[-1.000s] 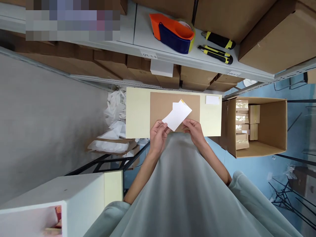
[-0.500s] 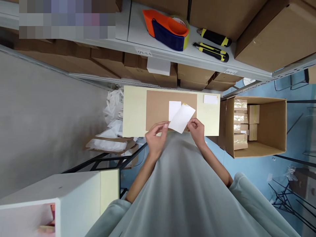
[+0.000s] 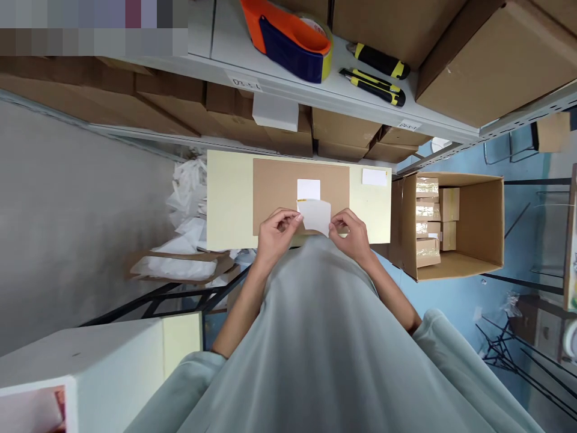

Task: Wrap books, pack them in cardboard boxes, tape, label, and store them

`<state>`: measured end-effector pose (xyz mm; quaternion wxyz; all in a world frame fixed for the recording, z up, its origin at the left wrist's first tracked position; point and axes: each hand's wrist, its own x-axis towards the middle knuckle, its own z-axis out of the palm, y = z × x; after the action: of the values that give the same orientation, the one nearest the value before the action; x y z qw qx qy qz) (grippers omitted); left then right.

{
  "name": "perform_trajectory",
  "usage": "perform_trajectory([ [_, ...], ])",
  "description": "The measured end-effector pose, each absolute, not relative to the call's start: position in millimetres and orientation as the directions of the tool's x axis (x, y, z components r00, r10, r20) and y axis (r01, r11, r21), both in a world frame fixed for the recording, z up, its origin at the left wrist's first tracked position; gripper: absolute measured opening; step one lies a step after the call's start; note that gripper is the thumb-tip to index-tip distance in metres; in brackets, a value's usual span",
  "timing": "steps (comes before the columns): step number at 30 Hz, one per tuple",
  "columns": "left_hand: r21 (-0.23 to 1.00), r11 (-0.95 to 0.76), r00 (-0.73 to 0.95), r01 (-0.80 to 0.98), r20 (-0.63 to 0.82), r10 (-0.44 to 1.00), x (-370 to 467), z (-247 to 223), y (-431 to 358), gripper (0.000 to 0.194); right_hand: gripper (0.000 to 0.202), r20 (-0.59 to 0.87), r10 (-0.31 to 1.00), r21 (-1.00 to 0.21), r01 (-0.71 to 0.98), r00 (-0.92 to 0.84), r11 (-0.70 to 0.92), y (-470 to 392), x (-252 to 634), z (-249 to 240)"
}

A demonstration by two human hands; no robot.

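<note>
Between my hands is a white sheet like a label or card (image 3: 315,215), slightly curved, with a small yellow mark at its upper left corner. My left hand (image 3: 277,234) pinches its left edge, and my right hand (image 3: 351,234) pinches the right edge. Just beyond it, a second white rectangle (image 3: 309,189) lies on a flat brown cardboard piece (image 3: 274,186), partly covered by the held sheet. The cardboard rests on a pale yellow tabletop (image 3: 229,198). Another small white rectangle (image 3: 374,177) lies at the table's far right.
A large open carton (image 3: 480,225) holding several taped small boxes stands right of the table. On the shelf above are an orange-and-blue tape dispenser (image 3: 293,45) and two utility knives (image 3: 378,72). White packing material (image 3: 187,192) is heaped at the left.
The white sheet has turned from a slant to nearly level and now bows slightly. My right hand has moved in to its right edge. The whole view has shifted a little.
</note>
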<state>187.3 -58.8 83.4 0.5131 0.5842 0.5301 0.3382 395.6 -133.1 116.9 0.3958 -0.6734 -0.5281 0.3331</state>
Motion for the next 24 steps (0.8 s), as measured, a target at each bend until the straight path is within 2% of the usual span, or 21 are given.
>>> perform_trajectory([
  [5,0.938,0.042,0.255,0.343,-0.136,0.957,184.3,55.8,-33.6,0.025,0.024,-0.191,0.963,-0.919,0.310,0.190,-0.244,-95.4,410.4,73.1],
  [13,0.893,0.064,0.305,0.445,-0.219,0.927,195.2,5.8,16.2,0.013,0.030,-0.313,0.934,-0.887,0.300,0.170,-0.351,-49.9,424.8,17.4],
  [18,0.892,0.099,0.293,0.440,-0.247,0.924,200.2,-12.4,16.0,0.010,0.026,-0.329,0.926,-0.861,0.343,0.187,-0.375,-50.2,424.0,0.6],
  [24,0.895,0.066,0.271,0.441,-0.204,0.941,199.6,-26.3,11.0,0.012,0.019,-0.257,0.948,-0.843,0.435,0.189,-0.315,-54.8,421.6,-11.4],
])
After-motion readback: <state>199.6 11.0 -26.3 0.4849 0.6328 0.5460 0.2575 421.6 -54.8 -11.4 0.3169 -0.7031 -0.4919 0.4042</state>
